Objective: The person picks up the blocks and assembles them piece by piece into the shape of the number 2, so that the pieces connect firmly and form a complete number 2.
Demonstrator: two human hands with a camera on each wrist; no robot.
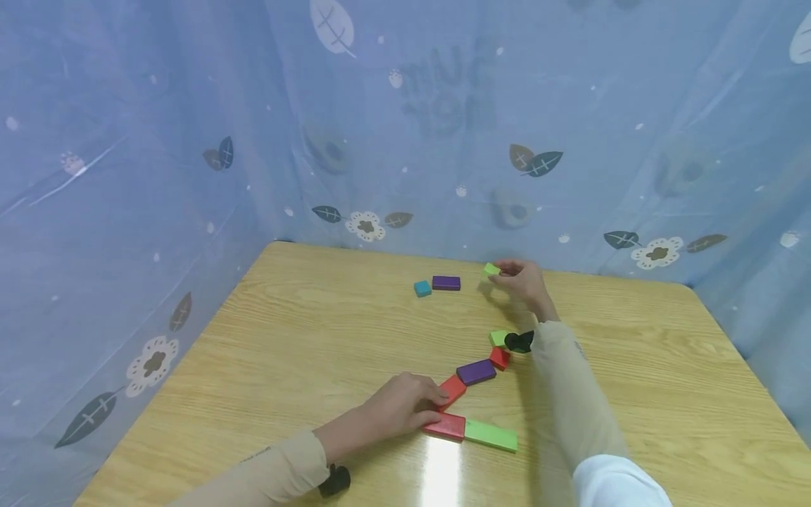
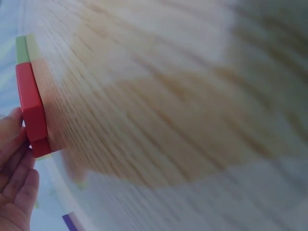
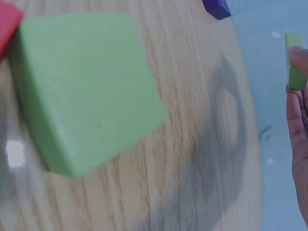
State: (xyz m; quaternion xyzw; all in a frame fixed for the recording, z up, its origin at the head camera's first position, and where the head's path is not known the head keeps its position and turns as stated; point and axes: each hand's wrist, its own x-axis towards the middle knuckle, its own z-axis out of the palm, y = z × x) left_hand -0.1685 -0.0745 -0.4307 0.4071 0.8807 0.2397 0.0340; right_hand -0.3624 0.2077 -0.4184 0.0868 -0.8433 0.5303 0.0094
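In the head view my right hand (image 1: 522, 282) is raised over the far part of the table, pinching a small light-green block (image 1: 491, 270) between thumb and fingertips; the right wrist view shows the same green block (image 3: 295, 62). At the near middle, my left hand (image 1: 402, 405) grips the left ends of two red blocks, its thumb at the lower red block (image 1: 447, 427) and its fingers at the upper red block (image 1: 453, 389). A long green block (image 1: 491, 435) adjoins the lower one. From the upper one a purple block (image 1: 476, 372), a small red block (image 1: 500, 358) and another green block (image 1: 498, 338) run rightward and away.
A small blue block (image 1: 422, 289) and a purple block (image 1: 446, 283) lie near the back of the wooden table (image 1: 304, 317). A blue patterned curtain (image 1: 405, 127) hangs along its back and sides. The right wrist's black camera (image 1: 519, 342) partly covers the far green block.
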